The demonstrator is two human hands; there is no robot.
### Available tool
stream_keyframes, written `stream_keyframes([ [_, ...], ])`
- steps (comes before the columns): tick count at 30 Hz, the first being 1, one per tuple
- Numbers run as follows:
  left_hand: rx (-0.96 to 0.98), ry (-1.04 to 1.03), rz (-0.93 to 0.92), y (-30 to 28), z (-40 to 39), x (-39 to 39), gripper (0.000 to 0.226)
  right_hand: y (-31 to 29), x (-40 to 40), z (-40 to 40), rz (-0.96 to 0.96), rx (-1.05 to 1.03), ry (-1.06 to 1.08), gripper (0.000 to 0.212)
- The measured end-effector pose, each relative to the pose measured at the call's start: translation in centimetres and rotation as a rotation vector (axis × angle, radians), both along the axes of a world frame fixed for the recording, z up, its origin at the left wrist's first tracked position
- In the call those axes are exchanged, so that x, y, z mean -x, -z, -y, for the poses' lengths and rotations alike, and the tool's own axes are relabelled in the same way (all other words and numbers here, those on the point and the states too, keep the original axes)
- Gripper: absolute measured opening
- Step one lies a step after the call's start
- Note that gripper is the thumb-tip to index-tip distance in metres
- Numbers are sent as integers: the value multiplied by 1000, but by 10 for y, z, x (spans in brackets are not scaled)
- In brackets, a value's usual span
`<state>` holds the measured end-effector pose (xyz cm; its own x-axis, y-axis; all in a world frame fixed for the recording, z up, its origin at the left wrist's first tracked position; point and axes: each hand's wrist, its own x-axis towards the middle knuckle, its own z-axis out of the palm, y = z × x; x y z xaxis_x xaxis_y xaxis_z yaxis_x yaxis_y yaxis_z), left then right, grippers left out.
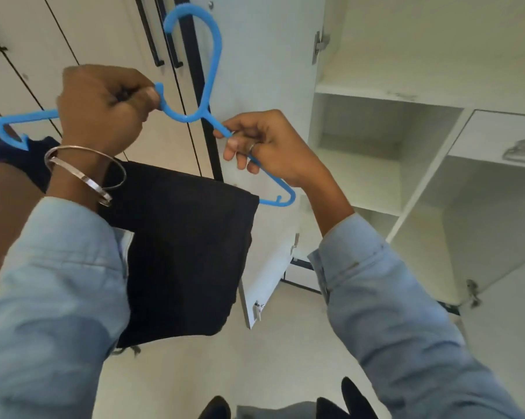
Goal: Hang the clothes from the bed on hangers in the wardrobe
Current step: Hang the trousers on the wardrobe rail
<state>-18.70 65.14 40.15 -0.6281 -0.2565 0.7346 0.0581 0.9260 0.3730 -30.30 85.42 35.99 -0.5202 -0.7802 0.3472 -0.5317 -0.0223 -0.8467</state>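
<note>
I hold the blue hanger [208,86] up in front of the wardrobe [421,95], hook pointing up, its long axis running left to right and dipping to my right. My left hand [104,110] is curled tight around its left shoulder; my right hand [264,146] pinches the right shoulder. The dark garment [182,252] hangs folded over its bar.

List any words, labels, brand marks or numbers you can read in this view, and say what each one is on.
None. No readable text shows on the blue hanger, the dark garment draped over it, the wardrobe shelves, the open door or the sleeves.
The grey item on the right shelf is too blurred to check.
</note>
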Motion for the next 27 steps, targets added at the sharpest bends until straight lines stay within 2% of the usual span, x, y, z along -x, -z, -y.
stream_keyframes([
  [12, -90, 232, -72, -23, -32, -42, 27, -21, -78, -50, -28, 139, 161, 19],
  [17, -276, 411, -82, -33, -69, -29, 15, -52, -93, -95, -73, 164, 323, 14],
  [23, -397, 531, -20, -32, -126, 19, 22, -63, -79, -167, -235, 31, 596, 8],
  [27, -460, 580, -30, -42, -162, 63, 29, -60, -55, -228, -369, -228, 800, 24],
])
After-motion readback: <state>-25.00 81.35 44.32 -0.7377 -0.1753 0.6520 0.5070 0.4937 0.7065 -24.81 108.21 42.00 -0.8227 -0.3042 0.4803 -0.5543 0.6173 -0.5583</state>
